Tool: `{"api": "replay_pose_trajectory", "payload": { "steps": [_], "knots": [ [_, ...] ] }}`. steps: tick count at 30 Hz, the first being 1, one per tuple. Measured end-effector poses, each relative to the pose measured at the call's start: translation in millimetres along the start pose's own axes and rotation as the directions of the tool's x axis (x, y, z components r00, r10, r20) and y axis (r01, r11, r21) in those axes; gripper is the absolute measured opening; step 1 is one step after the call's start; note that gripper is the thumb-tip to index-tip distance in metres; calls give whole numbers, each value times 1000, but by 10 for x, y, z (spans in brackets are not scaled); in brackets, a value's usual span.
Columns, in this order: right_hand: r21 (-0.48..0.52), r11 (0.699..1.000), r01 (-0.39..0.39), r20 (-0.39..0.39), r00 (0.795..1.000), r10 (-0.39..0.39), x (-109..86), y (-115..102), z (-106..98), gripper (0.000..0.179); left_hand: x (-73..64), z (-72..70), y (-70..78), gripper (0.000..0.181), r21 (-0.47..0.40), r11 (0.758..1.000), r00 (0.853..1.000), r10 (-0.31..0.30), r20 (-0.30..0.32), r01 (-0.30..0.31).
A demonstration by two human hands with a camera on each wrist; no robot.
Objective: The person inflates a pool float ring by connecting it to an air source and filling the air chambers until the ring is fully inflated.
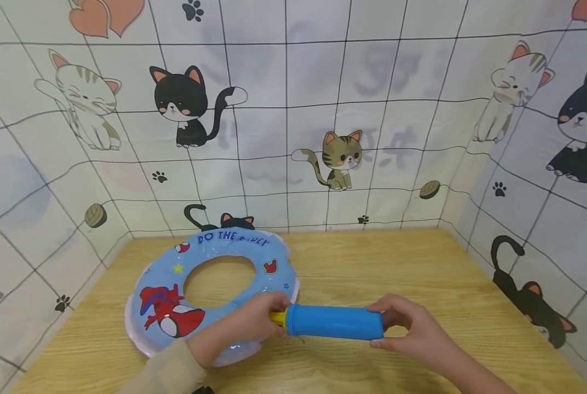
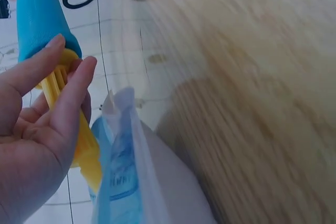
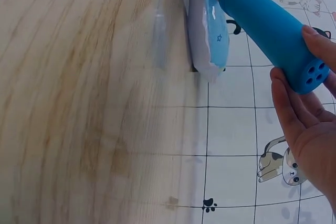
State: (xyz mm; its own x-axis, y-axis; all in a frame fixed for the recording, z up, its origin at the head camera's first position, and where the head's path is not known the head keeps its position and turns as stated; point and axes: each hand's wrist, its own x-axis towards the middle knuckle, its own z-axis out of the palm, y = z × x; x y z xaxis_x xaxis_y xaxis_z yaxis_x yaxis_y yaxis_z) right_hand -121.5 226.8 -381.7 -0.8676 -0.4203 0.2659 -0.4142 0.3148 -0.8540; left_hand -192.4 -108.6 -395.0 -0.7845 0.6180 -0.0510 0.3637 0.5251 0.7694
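Note:
A blue hand pump with a yellow shaft is held level between both hands, above the near part of the table. My left hand pinches the yellow shaft right by the blue barrel, thumb and fingers on either side. At the other end, my right hand grips the barrel; several round holes show in its end face in the right wrist view. Left of the pump lies a light blue swim ring with a red cartoon figure and lettering. My left hand and forearm cover part of its near right side.
The wooden table reaches back to a wall covering printed with cats and grid lines. That covering also rises on the left and right sides. A beige sleeve covers my left forearm.

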Motion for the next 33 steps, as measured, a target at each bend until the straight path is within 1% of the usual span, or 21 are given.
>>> {"api": "replay_pose_trajectory", "payload": {
  "steps": [3, 6, 10, 16, 20, 27, 31, 33],
  "knots": [
    [-1, 1000, -5, 21, 1000, 5, 29, -19, 33, 46, -30, -35, -38, 33, -13, 1000, 1000, 3, 23, -3],
    [-41, 999, 34, 23, 999, -33, 47, -49, 19, 46, -65, -83, -81, 34, -40, 999, 999, 11, 52, -9],
    [-99, 992, 75, 8, 997, -74, 34, -80, -77, 48, -117, -156, -143, 37, -55, 998, 997, 3, 71, 0],
    [-119, 992, 40, -5, 999, -40, -80, -78, -248, 51, -207, -269, -214, 39, -2, 1000, 998, -7, 65, 7],
    [-146, 989, 33, -26, 999, -37, -163, -59, -350, 53, -268, -349, -262, 39, 16, 1000, 997, -22, 70, 21],
    [-160, 984, 76, -50, 995, -84, -284, -47, -526, 56, -380, -464, -369, 39, 34, 999, 997, -25, 67, 22],
    [-150, 984, 92, -37, 994, -98, -325, -67, -574, 58, -408, -477, -406, 37, 44, 999, 998, -34, 55, 31],
    [-139, 985, 98, -31, 994, -103, -325, -79, -572, 58, -413, -463, -405, 36, 46, 999, 999, -25, 49, 23]
  ]
}}
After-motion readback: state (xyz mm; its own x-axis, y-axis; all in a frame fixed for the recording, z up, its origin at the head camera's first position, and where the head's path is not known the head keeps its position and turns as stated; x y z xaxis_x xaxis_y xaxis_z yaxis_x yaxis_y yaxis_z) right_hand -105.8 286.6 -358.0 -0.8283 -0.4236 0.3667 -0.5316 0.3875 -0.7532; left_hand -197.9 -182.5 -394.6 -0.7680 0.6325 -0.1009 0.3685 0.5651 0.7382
